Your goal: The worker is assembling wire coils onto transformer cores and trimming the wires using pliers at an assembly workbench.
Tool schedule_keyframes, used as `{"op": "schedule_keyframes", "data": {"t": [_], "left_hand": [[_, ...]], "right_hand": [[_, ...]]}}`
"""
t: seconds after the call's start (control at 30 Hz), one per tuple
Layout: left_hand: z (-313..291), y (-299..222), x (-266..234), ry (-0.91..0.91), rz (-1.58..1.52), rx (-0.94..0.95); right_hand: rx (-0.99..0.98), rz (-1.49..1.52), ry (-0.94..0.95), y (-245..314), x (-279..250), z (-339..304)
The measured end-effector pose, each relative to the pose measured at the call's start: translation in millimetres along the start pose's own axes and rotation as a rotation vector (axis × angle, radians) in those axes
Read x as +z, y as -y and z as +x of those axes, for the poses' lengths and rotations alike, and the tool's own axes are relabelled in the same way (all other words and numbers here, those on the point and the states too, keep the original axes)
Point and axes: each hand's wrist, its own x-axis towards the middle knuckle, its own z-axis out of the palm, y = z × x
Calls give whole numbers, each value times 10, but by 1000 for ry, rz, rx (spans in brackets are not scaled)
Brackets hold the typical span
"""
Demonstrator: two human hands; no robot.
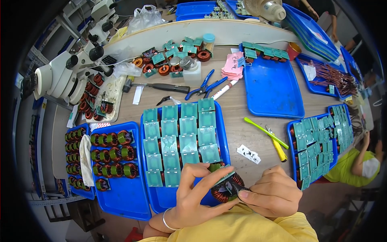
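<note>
My left hand (pixel 191 191) grips a toroidal coil (pixel 227 186) by its edges, near the front of the table. Copper windings wrap the coil's dark ring, and a green circuit board shows along its upper side. Closed against the coil's near right side, my right hand (pixel 276 191) pinches a slim black pointed tool (pixel 241 188). Its tip lies over the coil's middle; my fingers hide most of it, so its exact kind is unclear. Just beyond my left hand, green-board coils stand in rows in a blue tray (pixel 224 133).
More blue trays of coils stand left (pixel 121 197) and right (pixel 335 155). A larger blue tray (pixel 274 94) sits farther back. Pliers (pixel 204 86), a hammer (pixel 165 86), a yellow cutter (pixel 279 150) and a green stick (pixel 266 132) lie between. A microscope (pixel 64 72) stands left; a person (pixel 354 165) sits right.
</note>
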Motion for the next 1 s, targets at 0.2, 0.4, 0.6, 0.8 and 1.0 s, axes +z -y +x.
{"op": "schedule_keyframes", "data": {"t": [0.2,0.4,0.6,0.8,1.0], "left_hand": [[-8,15,5,3,17,0],[1,17,18,-10,46,11],[-5,23,30,-6,26,-16],[-17,43,31,21,55,0],[-1,15,45,-15,61,-28]], "right_hand": [[-9,-13,0,0,12,3],[13,-71,-60,9,51,51],[4,-84,-34,7,32,56],[20,-76,-58,12,48,65],[39,-131,-38,22,35,58]]}}
